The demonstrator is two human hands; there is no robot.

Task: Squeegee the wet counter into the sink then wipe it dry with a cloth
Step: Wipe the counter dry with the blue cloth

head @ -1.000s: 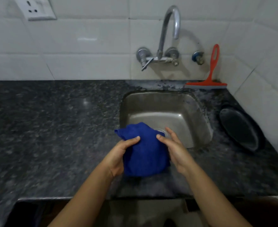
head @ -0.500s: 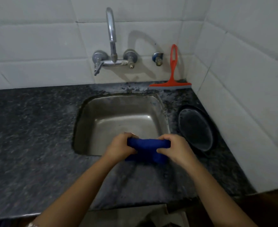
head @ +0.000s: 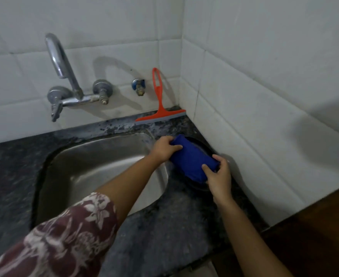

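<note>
Two hands clamped on one folded blue cloth (head: 192, 161), to the right of the sink (head: 96, 168) and over a dark round plate (head: 201, 186) lying on the counter (head: 160, 232).

Left hand (head: 164, 147): closed around far end of cloth, fingers (head: 175, 146) curled over top edge. Forearm stretched diagonally across sink basin; patterned maroon sleeve (head: 64, 236) at lower left.

Right hand (head: 218, 176): closed around near end of cloth, thumb on top face, remaining fingers wrapped around the right side. Forearm entering from the bottom right.

Cloth: bundled into a compact roll, angled from upper left to lower right, held between both hands. Contact between cloth underside and plate not determinable. Plate mostly hidden beneath cloth and hands; only near rim and a far arc visible, close beside the tiled side wall (head: 264, 116).

Squeegee (head: 159, 108): red, upright, handle leaning against the back wall tiles, blade resting on counter strip behind sink, in the corner. Well apart from both hands.

Counter: dark speckled stone, surrounding sink on all visible sides. Pale mottled patches on the strip behind the sink.

Sink: stainless steel, basin bare where visible.

Tap (head: 64, 76): wall-mounted, chrome, spout curved upward above left part of sink. Small separate valve (head: 138, 86) on wall between tap and squeegee.
</note>
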